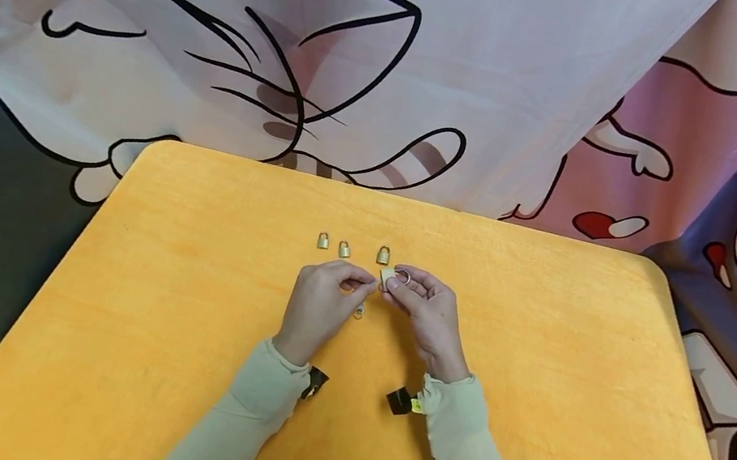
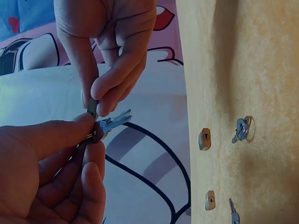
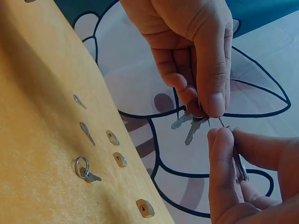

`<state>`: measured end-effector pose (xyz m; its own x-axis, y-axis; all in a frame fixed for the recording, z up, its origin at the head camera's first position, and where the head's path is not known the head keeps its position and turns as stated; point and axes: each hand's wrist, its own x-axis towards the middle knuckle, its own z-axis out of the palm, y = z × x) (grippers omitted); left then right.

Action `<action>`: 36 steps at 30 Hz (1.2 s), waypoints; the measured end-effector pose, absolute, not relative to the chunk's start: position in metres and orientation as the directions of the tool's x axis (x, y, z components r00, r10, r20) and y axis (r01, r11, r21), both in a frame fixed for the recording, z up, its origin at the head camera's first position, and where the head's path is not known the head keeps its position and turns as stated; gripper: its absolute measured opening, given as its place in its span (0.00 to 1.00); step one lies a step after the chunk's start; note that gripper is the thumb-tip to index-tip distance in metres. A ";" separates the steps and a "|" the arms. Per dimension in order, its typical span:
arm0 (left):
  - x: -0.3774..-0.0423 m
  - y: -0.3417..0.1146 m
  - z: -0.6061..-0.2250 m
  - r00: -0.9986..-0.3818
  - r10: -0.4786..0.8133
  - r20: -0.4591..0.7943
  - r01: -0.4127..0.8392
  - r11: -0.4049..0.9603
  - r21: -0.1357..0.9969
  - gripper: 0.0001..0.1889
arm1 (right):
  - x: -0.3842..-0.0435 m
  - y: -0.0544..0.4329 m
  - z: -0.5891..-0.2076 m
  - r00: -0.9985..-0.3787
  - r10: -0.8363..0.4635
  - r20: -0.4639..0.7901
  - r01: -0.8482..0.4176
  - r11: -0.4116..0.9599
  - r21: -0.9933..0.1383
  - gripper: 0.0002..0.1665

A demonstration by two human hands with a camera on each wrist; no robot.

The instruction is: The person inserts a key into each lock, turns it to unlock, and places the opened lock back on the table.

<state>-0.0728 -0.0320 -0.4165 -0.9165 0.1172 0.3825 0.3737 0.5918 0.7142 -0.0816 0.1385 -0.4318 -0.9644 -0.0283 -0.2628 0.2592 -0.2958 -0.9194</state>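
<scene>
My left hand (image 1: 320, 305) pinches a key from a small bunch; other silver keys (image 3: 190, 127) hang below its fingertips in the right wrist view. My right hand (image 1: 428, 321) holds a brass padlock (image 1: 386, 278) between thumb and fingers, its shackle pointing right. The left fingertips meet the padlock's near end, and the key's thin tip points at it in the right wrist view. Whether the key sits inside the keyhole is hidden by the fingers. Both hands are raised above the table, close together.
On the yellow table (image 1: 176, 311), three small padlocks stand beyond the hands: a left one (image 1: 323, 241), a middle one (image 1: 344, 250) and a right one (image 1: 384, 255). Loose keys (image 3: 87, 133) and a ring with keys (image 3: 83, 169) lie nearer. A printed cloth (image 1: 513, 83) hangs behind the table.
</scene>
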 end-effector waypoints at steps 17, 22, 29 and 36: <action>-0.075 -0.037 -0.422 -0.961 0.104 0.256 0.275 0.455 0.847 0.09 | -0.081 0.138 -0.430 -0.963 -0.020 -0.268 0.261 -0.305 -0.916 0.23; -0.077 -0.038 -0.425 -0.961 0.125 0.247 0.276 0.464 0.841 0.09 | -0.081 0.138 -0.431 -0.966 -0.019 -0.259 0.251 -0.317 -0.914 0.22; -0.077 -0.038 -0.428 -0.969 0.139 0.205 0.247 0.487 0.838 0.08 | -0.081 0.139 -0.431 -0.967 -0.026 -0.253 0.248 -0.307 -0.919 0.22; -0.077 -0.039 -0.430 -0.973 0.135 0.185 0.227 0.464 0.856 0.07 | -0.081 0.140 -0.432 -0.969 -0.033 -0.246 0.245 -0.305 -0.920 0.23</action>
